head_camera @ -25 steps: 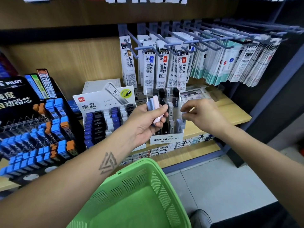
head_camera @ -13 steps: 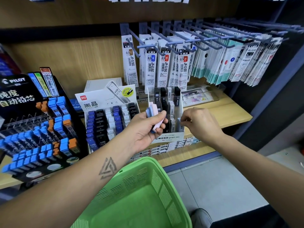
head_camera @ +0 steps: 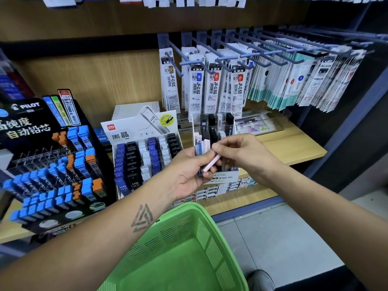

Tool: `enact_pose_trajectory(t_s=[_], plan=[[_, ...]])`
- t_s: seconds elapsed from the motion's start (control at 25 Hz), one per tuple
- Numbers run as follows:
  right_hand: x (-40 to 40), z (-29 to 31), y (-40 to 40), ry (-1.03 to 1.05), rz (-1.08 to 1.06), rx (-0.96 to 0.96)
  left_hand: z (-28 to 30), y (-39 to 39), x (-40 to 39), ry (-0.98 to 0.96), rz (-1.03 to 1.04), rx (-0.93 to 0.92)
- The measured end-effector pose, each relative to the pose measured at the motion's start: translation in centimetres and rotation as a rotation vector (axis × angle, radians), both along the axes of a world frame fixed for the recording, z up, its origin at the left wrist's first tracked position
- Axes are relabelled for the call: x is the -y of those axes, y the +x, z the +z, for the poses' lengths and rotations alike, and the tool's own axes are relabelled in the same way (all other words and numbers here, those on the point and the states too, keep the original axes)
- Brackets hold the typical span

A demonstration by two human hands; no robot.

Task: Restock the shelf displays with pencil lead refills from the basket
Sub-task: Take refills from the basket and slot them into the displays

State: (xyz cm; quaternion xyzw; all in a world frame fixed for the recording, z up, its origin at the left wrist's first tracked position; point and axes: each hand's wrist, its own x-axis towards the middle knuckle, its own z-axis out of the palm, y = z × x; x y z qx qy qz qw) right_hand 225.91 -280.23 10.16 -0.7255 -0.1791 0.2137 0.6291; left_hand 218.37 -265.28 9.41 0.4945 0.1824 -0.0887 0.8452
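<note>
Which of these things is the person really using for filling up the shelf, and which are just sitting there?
Part of the job:
- left hand gripping a bunch of lead refill cases
- right hand pinching the pink case
- MONO display box
- green basket

Just there:
- hanging pen refills
- Pilot lead rack
- Deli lead display
- clear tray

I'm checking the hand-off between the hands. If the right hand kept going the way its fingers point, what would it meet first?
The right hand points leftward; its fingertips already touch the pink lead case held in the left hand. Going on, it would probably press into that bundle, then the left hand's fingers.
</note>
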Motion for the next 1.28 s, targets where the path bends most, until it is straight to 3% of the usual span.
enact_pose_trajectory(t_s=[0.28, 0.48, 0.56, 0.64, 0.8, 0.92, 1.2, 1.28], plan=[[0.2, 0.3, 0.9, -0.047, -0.027, 0.234, 0.9, -0.3, -1.8, 0.090, 0.035, 0.019], [0.0, 0.9, 0.7, -0.442, 0.290, 1.041, 1.4, -0.3, -2.1, 0.114, 0.091, 0.055], [-0.3, 1.0, 0.6, -0.507, 0.300, 1.232, 1.7, -0.3, -2.2, 0.088, 0.101, 0.056], [-0.5, 1.4, 0.5, -0.486, 0.285, 1.184, 2.1, -0.3, -2.7, 0.054, 0.125, 0.053], [-0.7, 2.0, 1.6, -0.477, 0.026, 0.822, 2.8, -0.3, -4.0, 0.053, 0.204, 0.065], [-1.1, 2.4, 2.7, -0.357, -0.051, 0.672, 3.1, -0.2, -4.9, 0.049, 0.248, 0.081], [-4.1, 2.8, 2.3, -0.343, -0.087, 0.693, 3.2, -0.2, -5.5, 0.100, 0.247, 0.068], [-4.5, 3.3, 2.3, -0.294, -0.068, 0.614, 3.0, -0.2, -5.4, 0.176, 0.234, 0.054]])
